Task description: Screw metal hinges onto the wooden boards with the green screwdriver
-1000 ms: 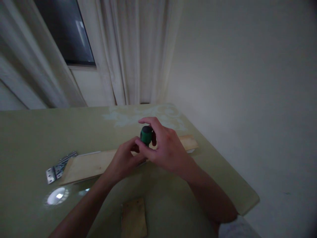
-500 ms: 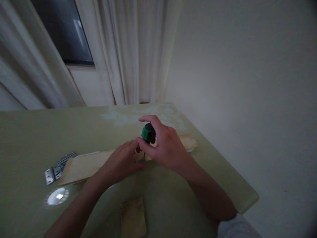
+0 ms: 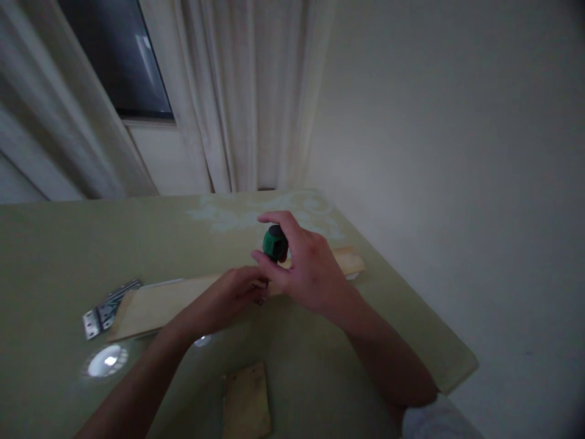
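Screwdriver point(image 3: 275, 244) upright, tip down, R hand point(image 3: 307, 271) gripping

Past the board point(image 3: 173, 302), the table point(image 3: 68, 244) runs open right back to the curtain point(image 3: 247, 91) (a broad bare stretch). A hinge point(image 3: 107, 308) lies right at the board's left end. Nearer than the board, a small wood piece point(image 3: 247, 399) sits apart, leaving a lane. Over the board's middle, the left hand point(image 3: 233, 292), right hand point(image 3: 306, 274) and upright screwdriver point(image 3: 275, 242) block the way.

Your head camera looks forward and down, close over the green table point(image 3: 55, 244), facing the curtain point(image 3: 237, 91) and white wall point(image 3: 457, 152).
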Action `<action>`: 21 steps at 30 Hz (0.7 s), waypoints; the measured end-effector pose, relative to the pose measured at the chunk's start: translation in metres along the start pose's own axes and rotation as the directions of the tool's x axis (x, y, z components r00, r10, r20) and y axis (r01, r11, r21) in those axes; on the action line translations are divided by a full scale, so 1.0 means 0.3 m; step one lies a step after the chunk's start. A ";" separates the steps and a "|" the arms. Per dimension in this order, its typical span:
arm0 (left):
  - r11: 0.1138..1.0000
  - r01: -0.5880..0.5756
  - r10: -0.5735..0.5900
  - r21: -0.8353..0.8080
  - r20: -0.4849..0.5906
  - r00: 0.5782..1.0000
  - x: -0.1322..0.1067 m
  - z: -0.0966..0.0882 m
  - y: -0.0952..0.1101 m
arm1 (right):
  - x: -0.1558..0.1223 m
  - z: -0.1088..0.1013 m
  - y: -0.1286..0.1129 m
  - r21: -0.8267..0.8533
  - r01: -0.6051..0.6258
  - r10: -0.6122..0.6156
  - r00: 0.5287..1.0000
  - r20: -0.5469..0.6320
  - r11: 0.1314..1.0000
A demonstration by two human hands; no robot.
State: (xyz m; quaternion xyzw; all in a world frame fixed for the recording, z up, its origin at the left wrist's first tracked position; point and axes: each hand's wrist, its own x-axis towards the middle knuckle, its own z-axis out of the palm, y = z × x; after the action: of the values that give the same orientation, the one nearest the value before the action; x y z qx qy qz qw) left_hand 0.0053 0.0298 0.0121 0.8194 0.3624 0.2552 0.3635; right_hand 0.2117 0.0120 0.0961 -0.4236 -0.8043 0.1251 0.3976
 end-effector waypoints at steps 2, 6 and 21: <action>0.992 0.009 -0.016 -0.125 -0.053 0.998 0.006 0.013 0.019 | -0.001 0.000 -0.002 0.001 0.002 -0.002 1.000 0.000 1.000; 0.972 0.010 -0.059 -0.235 -0.204 0.977 0.020 0.036 0.030 | -0.005 -0.002 -0.010 0.011 0.008 -0.008 1.000 0.004 1.000; 0.992 0.070 -0.092 -0.101 -0.234 0.968 0.018 0.033 -0.006 | -0.005 0.001 -0.009 -0.006 -0.006 0.006 1.000 -0.003 1.000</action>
State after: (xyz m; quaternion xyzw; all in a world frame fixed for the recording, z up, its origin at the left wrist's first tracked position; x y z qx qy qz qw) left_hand 0.0145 0.0309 0.0055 0.7497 0.4243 0.3531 0.3649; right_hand 0.2104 0.0094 0.0966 -0.4273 -0.8028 0.1234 0.3970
